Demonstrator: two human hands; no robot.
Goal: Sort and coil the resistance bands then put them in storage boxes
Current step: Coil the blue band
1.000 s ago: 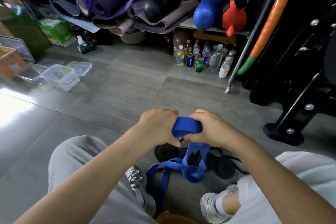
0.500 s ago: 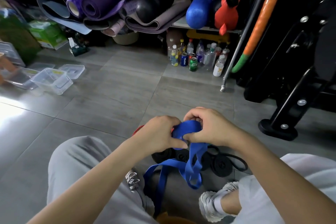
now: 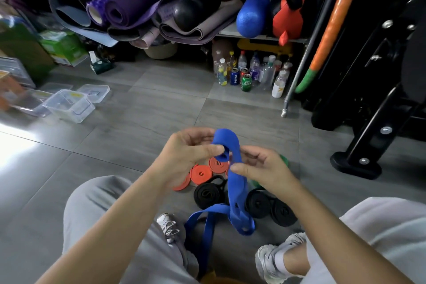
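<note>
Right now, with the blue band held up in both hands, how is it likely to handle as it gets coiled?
The blue band looks floppy: below the left hand and right hand it hangs and folds into loose loops. It probably springs open if released, since both hands pinch the started roll. Once coiled it may stay flat, like the black coils on the floor.

We see the left hand (image 3: 184,157) pinching the rolled start of a blue band (image 3: 235,182), thumb pressed on its inner curl. The right hand (image 3: 260,168), just beside it, pinches the strap where it falls away. Below both hands lie orange coils (image 3: 202,173) and black coils (image 3: 208,195) on the floor; clear storage boxes (image 3: 69,106) sit well off beyond the left hand.
</note>
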